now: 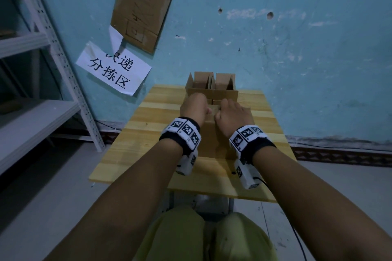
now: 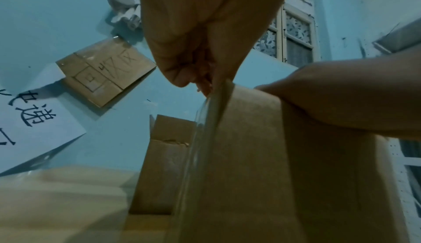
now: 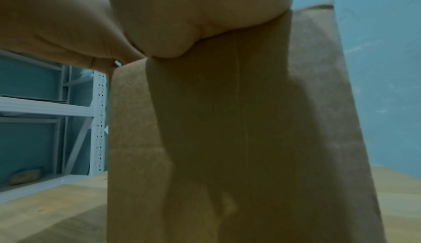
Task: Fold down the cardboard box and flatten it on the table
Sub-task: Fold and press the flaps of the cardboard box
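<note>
A closed brown cardboard box (image 1: 209, 133) stands upright on the wooden table (image 1: 135, 133), between my wrists. My left hand (image 1: 197, 108) is at the box's top left. In the left wrist view its fingers (image 2: 196, 77) pinch a strip of clear tape (image 2: 202, 131) that runs down the box's face (image 2: 262, 156). My right hand (image 1: 230, 113) sits on the box's top right with its fingers curled over the top edge. In the right wrist view its palm (image 3: 177, 45) presses on the box (image 3: 227, 120). The fingertips of both hands are hidden in the head view.
A second cardboard box (image 1: 212, 88) with raised flaps stands open at the table's far edge, just behind the first. A white metal shelf (image 1: 42, 112) is to the left. On the blue wall hang a paper sign (image 1: 114, 68) and a cardboard sheet (image 1: 142, 10).
</note>
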Demonstrator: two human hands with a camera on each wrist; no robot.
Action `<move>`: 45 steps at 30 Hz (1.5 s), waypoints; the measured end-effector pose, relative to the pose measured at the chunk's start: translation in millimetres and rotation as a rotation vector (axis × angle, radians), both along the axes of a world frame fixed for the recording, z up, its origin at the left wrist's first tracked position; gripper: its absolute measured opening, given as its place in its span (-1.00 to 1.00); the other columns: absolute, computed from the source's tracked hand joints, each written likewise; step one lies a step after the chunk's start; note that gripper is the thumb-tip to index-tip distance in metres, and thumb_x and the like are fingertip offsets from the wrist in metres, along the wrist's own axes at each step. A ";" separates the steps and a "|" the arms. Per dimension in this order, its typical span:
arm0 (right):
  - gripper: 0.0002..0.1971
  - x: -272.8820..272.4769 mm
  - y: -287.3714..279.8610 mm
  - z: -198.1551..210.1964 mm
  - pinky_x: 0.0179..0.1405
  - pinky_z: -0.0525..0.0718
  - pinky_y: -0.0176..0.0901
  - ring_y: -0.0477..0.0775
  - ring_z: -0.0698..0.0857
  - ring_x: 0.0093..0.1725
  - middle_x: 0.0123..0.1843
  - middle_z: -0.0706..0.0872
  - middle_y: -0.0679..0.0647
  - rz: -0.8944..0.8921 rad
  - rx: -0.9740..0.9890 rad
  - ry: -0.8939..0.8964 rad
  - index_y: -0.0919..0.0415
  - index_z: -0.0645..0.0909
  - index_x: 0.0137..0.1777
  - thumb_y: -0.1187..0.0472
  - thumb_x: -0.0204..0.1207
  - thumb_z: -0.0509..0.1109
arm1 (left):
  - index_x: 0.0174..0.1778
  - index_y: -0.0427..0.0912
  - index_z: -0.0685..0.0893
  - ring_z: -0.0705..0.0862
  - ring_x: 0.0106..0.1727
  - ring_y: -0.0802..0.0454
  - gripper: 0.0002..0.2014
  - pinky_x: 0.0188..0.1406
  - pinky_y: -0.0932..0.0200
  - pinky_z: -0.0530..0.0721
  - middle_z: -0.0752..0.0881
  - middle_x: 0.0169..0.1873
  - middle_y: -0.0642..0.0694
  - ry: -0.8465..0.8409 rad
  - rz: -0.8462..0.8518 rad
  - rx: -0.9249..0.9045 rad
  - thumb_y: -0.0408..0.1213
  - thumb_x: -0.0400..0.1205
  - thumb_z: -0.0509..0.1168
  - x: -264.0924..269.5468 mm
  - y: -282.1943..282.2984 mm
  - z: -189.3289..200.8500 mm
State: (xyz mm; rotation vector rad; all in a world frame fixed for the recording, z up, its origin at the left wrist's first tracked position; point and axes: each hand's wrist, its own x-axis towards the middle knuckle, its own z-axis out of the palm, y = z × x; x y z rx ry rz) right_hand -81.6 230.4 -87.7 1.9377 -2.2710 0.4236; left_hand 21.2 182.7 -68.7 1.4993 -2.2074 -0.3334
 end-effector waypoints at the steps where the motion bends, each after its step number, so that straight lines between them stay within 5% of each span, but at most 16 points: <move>1: -0.72 0.1 0.0 0.2 0.21 0.43 0.03 0.19 0.53 0.27 0.27 0.54 0.20 -0.002 0.003 0.000 0.24 0.40 0.23 0.14 0.64 0.01 | -0.03 -0.36 0.70 0.69 0.10 -0.18 -0.79 0.01 0.05 0.59 0.74 0.01 -0.22 -0.056 -0.001 0.006 -0.26 0.64 0.28 -1.4 1.2 2.4; 7: -0.70 1.1 1.0 -0.4 0.22 0.42 0.05 0.22 0.52 0.31 0.32 0.51 0.20 -0.010 0.011 0.027 0.24 0.38 0.28 0.14 0.65 0.02 | -0.17 -0.34 0.66 0.68 0.07 -0.25 -0.76 -0.01 0.00 0.56 0.69 -0.11 -0.33 -0.167 -0.079 0.009 -0.25 0.68 0.20 -2.7 6.1 10.0; 13: -0.69 1.5 2.9 0.8 0.25 0.42 0.06 0.21 0.51 0.33 0.33 0.51 0.20 -0.007 0.013 0.032 0.25 0.38 0.29 0.13 0.65 0.00 | 0.27 -0.36 0.48 0.61 0.22 -0.26 -0.71 0.21 -0.05 0.57 0.63 0.19 -0.32 0.002 -0.011 0.139 -0.35 0.65 0.24 -2.5 6.5 8.6; 21: -0.71 1.6 2.5 1.3 0.25 0.41 0.06 0.21 0.51 0.30 0.31 0.51 0.20 -0.005 0.019 0.015 0.25 0.37 0.28 0.14 0.65 0.01 | 0.13 -0.46 0.62 0.65 0.18 -0.26 -0.75 0.12 0.03 0.61 0.67 0.15 -0.35 -0.182 0.007 0.169 -0.41 0.69 0.10 -9.2 5.6 13.4; 28: -0.71 1.4 3.2 2.9 0.24 0.42 0.05 0.20 0.52 0.28 0.27 0.52 0.19 0.009 0.025 0.007 0.24 0.37 0.26 0.13 0.65 0.01 | 0.22 -0.51 0.54 0.61 0.22 -0.31 -0.72 0.16 -0.03 0.56 0.63 0.21 -0.41 -0.080 0.024 0.248 -0.44 0.71 0.04 -4.2 0.4 9.3; 33: -0.72 2.1 2.3 2.2 0.22 0.42 0.04 0.21 0.53 0.27 0.26 0.54 0.19 0.000 0.014 0.007 0.23 0.38 0.24 0.14 0.64 0.02 | 0.27 -0.43 0.45 0.62 0.20 -0.29 -0.75 0.10 -0.02 0.56 0.62 0.19 -0.38 -0.015 0.048 0.131 -0.46 0.72 0.02 0.7 5.4 -1.3; 40: -0.72 1.9 2.1 1.2 0.24 0.41 0.05 0.20 0.52 0.29 0.28 0.53 0.20 -0.007 0.009 0.028 0.24 0.38 0.25 0.14 0.65 0.02 | 0.27 -0.37 0.49 0.58 0.22 -0.31 -0.72 0.10 -0.07 0.55 0.49 0.25 -0.32 -0.334 -0.103 -0.108 -0.55 0.66 0.05 -1.3 14.4 6.5; 45: -0.70 1.7 1.7 2.4 0.28 0.40 0.06 0.20 0.50 0.32 0.31 0.51 0.20 -0.007 0.024 0.026 0.24 0.37 0.28 0.13 0.66 0.01 | 0.16 -0.40 0.59 0.58 0.20 -0.30 -0.78 0.20 -0.09 0.53 0.51 0.21 -0.34 -0.428 -0.160 -0.046 -0.46 0.69 0.10 1.3 10.7 15.6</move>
